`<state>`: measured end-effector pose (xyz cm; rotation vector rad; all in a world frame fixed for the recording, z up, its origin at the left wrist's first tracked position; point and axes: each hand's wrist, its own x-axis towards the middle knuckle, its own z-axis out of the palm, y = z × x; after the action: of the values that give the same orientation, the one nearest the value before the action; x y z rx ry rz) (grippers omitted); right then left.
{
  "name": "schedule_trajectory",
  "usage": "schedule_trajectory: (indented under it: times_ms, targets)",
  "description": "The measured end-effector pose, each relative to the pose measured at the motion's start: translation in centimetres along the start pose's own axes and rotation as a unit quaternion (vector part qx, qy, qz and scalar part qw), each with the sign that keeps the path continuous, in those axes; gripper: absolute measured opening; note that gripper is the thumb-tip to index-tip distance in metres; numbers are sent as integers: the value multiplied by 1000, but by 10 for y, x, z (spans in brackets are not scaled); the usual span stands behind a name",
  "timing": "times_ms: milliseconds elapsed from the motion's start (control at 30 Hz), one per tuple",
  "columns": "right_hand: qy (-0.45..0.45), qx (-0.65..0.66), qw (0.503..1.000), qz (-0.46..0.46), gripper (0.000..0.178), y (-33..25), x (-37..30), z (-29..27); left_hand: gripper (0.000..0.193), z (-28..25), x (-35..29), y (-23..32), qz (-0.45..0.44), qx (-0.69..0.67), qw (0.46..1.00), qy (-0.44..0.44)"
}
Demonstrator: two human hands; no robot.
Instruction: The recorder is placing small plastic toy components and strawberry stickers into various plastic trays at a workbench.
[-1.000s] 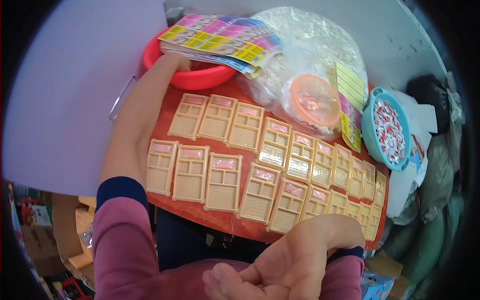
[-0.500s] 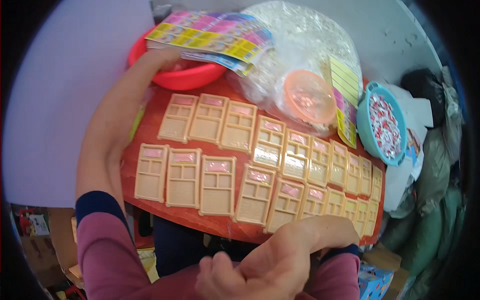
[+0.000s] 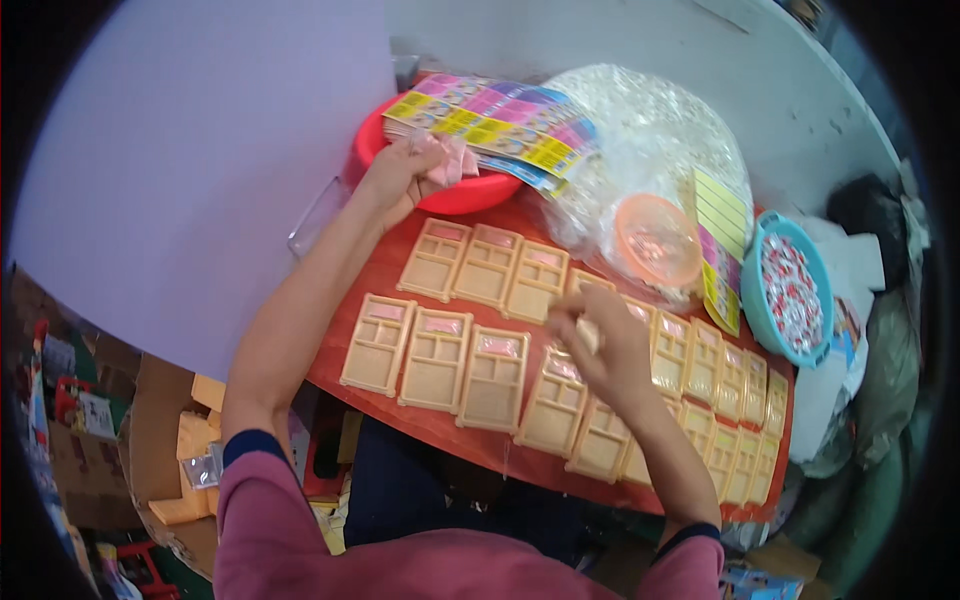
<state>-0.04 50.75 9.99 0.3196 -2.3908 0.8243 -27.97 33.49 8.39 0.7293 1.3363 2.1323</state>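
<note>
My left hand [image 3: 398, 182] is closed on a bunch of pink packets [image 3: 455, 160] in front of the red basin [image 3: 470, 197]. Over the trays in the middle hovers my right hand [image 3: 608, 340], slightly blurred, its fingers bent and apart with nothing visible in them. Beneath it, two rows of tan plastic trays [image 3: 432, 372] with small compartments run across the red table [image 3: 345, 345]. In the top compartment of many trays lies a flat pink packet [image 3: 437, 325]. My right hand and forearm hide some trays.
Printed card sheets [image 3: 500, 120] lie stacked across the red basin. Behind the trays sit a large clear bag of shiny pieces [image 3: 660, 120], an orange bowl [image 3: 657, 240] and a yellow-purple card [image 3: 720, 215]. A blue basket [image 3: 790, 290] of small red-and-white pieces stands right. Boxes [image 3: 160, 420] occupy the lower left.
My left hand has come out of the red basin with pink packets in it. My right hand has moved from near my body out over the trays. The view has shifted.
</note>
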Motion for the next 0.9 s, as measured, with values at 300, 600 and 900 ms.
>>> schedule_trajectory:
  times_ms: [300,600,900]
  targets:
    - [94,359,848,379,22,34,-24,-35,18,154,-73,-94,-132,-283,942,-122]
    - [171,386,794,438,15,67,-129,-107,21,229,-87,-148,-175,-293,923,-177]
    - [463,196,734,457,9,176,-253,-248,24,288,-115,-171,-306,-257,907,-132]
